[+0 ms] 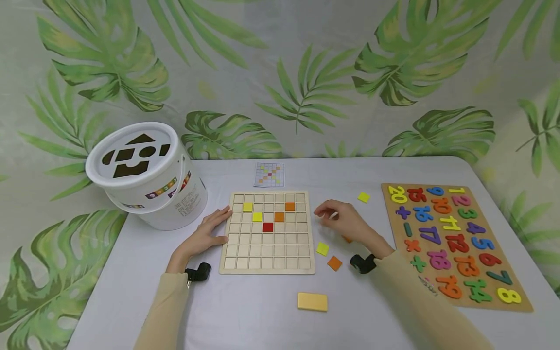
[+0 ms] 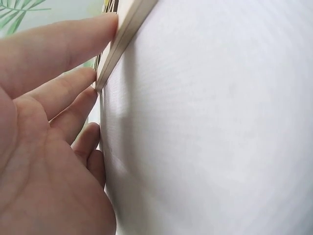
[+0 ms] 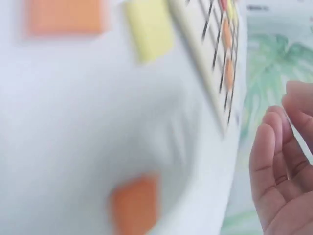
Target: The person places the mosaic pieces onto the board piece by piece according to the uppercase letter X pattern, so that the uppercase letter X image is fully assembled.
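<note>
— While the left hand (image 1: 205,233) lay flat with straight fingers against the left edge of the wooden grid board (image 1: 268,253), what did the right hand (image 1: 345,221) hold?

— Nothing I could make out; its fingers were loosely curled just right of the board, over an orange tile (image 1: 347,239).

— The risk?

— A sleeve could sweep the loose tiles beside the board.

— The setting?

— A white table (image 1: 245,321) before a leaf-print backdrop (image 1: 306,73).
</note>
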The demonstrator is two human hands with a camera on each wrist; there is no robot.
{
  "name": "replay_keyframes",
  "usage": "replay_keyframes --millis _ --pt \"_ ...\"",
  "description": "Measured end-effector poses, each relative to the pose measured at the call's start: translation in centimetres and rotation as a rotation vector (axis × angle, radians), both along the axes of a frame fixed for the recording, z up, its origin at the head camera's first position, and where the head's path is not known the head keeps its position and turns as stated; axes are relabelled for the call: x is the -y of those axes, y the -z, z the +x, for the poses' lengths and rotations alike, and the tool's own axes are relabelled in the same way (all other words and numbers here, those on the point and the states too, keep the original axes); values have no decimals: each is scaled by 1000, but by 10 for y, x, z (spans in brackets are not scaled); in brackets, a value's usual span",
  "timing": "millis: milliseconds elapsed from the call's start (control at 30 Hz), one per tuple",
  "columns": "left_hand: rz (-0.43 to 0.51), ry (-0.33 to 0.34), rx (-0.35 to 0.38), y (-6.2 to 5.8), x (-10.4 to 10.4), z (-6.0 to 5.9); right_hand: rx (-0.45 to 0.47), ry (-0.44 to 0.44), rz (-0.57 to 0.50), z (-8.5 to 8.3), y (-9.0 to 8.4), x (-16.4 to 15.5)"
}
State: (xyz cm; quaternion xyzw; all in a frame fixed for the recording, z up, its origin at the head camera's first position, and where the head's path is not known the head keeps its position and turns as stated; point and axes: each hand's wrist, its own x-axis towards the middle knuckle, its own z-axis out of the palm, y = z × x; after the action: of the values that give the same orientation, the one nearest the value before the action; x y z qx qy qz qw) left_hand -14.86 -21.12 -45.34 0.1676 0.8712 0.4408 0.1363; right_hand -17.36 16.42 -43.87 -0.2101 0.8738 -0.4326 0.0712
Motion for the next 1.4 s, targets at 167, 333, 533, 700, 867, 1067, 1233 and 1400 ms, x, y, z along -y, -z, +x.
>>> replay_keyframes --millis 167,333,533,700,867,1067,1233,1400 --pt "-18 -4 -20 19 8 -6 43 101 16 14 10 -40" --pt "-32 5 -27 33 14 -12 102 130 36 27 22 -64" --pt "-10 5 -16 35 16 -11 85 136 109 33 32 -67" --pt "-2 8 -7 31 15 -8 23 135 186 33 37 -61" --pt "32 4 6 16 8 -2 -12 139 240 33 38 -56" --pt "28 3 27 -1 3 3 -16 150 224 32 35 -52" --pt "27 7 35 -4 1 3 -4 151 164 30 32 -41" --pt "32 12 31 -5 0 3 3 78 86 25 23 -17"
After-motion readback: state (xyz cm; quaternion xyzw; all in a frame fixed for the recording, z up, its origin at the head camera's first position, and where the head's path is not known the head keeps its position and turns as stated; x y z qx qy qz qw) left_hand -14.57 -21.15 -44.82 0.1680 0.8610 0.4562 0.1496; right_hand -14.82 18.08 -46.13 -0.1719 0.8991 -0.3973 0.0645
